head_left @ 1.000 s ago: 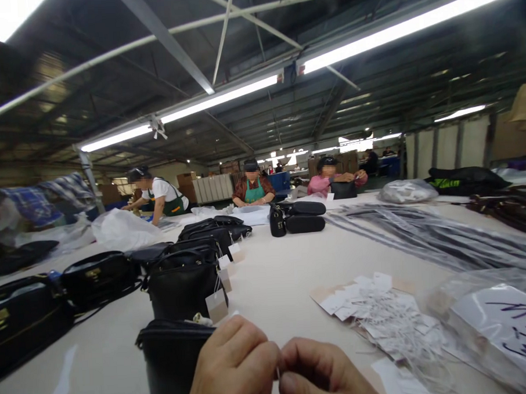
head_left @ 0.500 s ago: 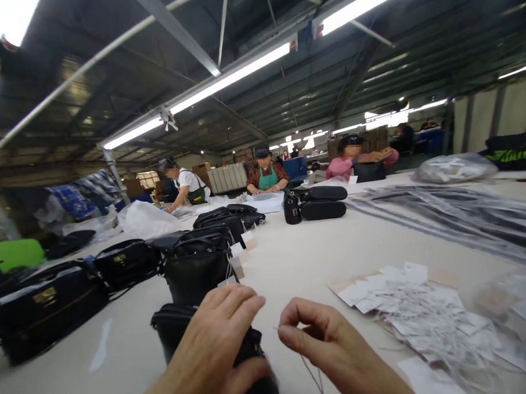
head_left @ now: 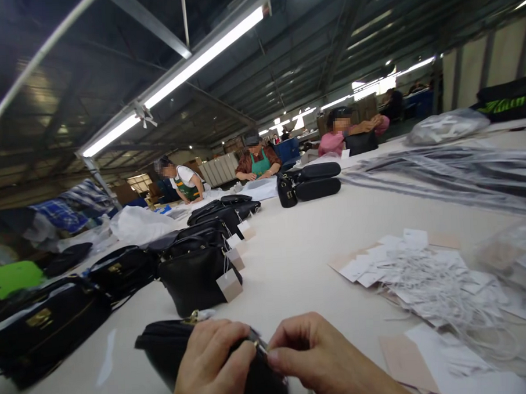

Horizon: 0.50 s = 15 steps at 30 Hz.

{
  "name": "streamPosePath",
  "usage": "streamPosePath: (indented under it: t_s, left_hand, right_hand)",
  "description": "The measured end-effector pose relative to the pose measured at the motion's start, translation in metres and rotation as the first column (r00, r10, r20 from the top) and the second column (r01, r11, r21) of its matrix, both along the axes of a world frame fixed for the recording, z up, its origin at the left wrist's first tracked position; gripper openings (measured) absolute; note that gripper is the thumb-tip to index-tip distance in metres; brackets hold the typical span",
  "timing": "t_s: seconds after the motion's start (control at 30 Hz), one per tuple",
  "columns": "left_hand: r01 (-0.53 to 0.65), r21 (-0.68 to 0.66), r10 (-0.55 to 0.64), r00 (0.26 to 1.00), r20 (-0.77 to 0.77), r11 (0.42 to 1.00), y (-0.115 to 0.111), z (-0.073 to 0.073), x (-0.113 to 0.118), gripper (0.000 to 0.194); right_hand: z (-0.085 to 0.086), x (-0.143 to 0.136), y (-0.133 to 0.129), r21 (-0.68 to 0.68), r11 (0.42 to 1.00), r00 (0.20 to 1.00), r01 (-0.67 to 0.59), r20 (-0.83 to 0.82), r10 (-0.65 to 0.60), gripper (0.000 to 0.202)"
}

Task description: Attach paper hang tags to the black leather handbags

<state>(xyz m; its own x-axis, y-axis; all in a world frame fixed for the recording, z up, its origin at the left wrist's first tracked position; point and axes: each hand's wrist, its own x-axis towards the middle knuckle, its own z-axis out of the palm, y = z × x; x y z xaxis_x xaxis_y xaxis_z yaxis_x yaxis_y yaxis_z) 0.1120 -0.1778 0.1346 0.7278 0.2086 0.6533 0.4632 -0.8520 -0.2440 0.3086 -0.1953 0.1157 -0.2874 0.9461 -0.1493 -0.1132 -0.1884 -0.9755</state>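
Long lamps [head_left: 204, 58] slant under a dark roof, over a broad pale desk [head_left: 287, 265]. Past its far side we note a person in a green apron [head_left: 260, 165], a person in pink [head_left: 329, 145] and a person in white [head_left: 186, 176].

Near edge: a black bag [head_left: 263, 381], low in our view. Our left grip [head_left: 211, 362] is clamped on it, fingers over the upper edge, thumb toward the right end. Bag lies directly under this grip, touching, and shows to either side of the knuckles.

Right grip [head_left: 317, 351] is at the bag's right end, thumb and forefinger closed in a pinch by a small metal fitting [head_left: 261, 347]. Whatever is between those fingertips, we cannot make out. Bag is on the left of this grip.

Just behind the bag: a tagged bag [head_left: 192, 278], upright, its tag [head_left: 229, 286] hanging on the right side. More black bags run on behind it. Left of these, a clasp bag [head_left: 62, 336] with gold hardware.

Right of both grips, apart from the bag: a heap of tags [head_left: 381, 261], white strings [head_left: 450, 296] tangled over it. Farther off we see grey strips [head_left: 445, 174].
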Motion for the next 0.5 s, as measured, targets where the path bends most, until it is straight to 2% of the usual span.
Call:
streamPosePath:
  t_s: [0.17,0.5]
  left_hand:
    - [0.006,0.016,-0.006,0.999,0.034,1.000,0.0025,-0.0027,-0.0001,0.013]
    - [0.011,-0.053,-0.010,1.000,0.013,0.999,0.0032,-0.0046,-0.0028,0.017]
  right_hand:
    - [0.0054,-0.0025,-0.0022,-0.141,0.990,0.999,0.026,-0.034,-0.031,0.006]
    - [-0.0028,-0.0042,-0.0030,-0.078,0.996,0.995,0.041,-0.088,-0.048,0.004]
